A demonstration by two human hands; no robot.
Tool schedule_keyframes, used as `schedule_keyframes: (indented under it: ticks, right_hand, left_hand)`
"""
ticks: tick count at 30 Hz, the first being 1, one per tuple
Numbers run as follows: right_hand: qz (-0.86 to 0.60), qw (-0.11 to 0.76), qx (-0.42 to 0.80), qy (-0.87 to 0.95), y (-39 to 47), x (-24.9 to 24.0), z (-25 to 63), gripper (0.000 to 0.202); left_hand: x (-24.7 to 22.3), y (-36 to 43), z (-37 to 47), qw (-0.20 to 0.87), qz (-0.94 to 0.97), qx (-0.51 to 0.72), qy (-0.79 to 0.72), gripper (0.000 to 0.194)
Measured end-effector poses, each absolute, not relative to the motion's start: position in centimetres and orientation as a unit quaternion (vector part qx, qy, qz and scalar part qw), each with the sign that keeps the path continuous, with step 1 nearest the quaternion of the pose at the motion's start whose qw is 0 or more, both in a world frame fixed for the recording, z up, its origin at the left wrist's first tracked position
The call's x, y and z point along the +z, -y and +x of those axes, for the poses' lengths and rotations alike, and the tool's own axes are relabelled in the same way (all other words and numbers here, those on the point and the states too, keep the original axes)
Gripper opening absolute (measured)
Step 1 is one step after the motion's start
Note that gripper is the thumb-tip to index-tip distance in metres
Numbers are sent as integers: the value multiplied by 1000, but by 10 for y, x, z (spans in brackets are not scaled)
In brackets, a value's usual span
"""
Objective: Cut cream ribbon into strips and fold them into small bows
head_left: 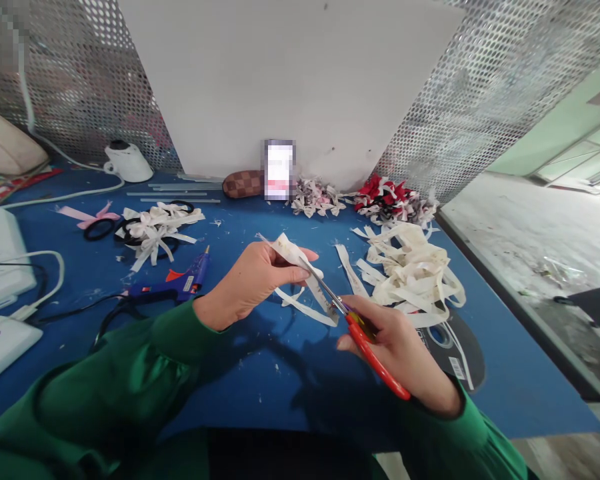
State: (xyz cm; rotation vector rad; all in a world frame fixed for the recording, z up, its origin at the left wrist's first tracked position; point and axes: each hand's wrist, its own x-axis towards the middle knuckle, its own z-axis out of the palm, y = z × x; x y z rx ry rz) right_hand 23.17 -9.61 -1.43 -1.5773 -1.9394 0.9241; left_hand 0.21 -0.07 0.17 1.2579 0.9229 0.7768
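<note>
My left hand (257, 275) pinches a white printed ribbon (286, 248) between thumb and fingers, above the middle of the blue table (260, 400). Its tails hang down to the right, close over the table. Red-handled scissors (375, 363) are in my right hand (393, 337), their blades pointing up and left to the ribbon at my left thumb. Whether the blades are fully closed I cannot tell. Right of the scissors lies a loose pile of cream ribbon strips (410, 267), with one separate strip (351, 270) beside it.
A blue glue gun (173, 287) and white bows with black hair ties (155, 227) lie at left. White power strips (5, 253) with cables line the left edge. A phone (279, 170) leans at the back, near small bows (317, 199) and red bows (383, 195). A dark ribbon spool (467, 347) lies right.
</note>
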Motion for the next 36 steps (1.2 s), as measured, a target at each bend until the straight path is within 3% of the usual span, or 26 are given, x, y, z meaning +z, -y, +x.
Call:
schedule_keyframes:
  ticks: [13,23,36]
  right_hand:
    - [-588,248,306,706,94,-18,233,40]
    - [-588,237,295,715,95,-17,231,50]
    - [-569,238,334,713,99,-13,234,28]
  left_hand:
    - [3,-4,1,637,502,431,-396,24]
    - [6,-3,2,624,533,409,-400,26]
    - [8,-3,-1,626,546,397,-391,24]
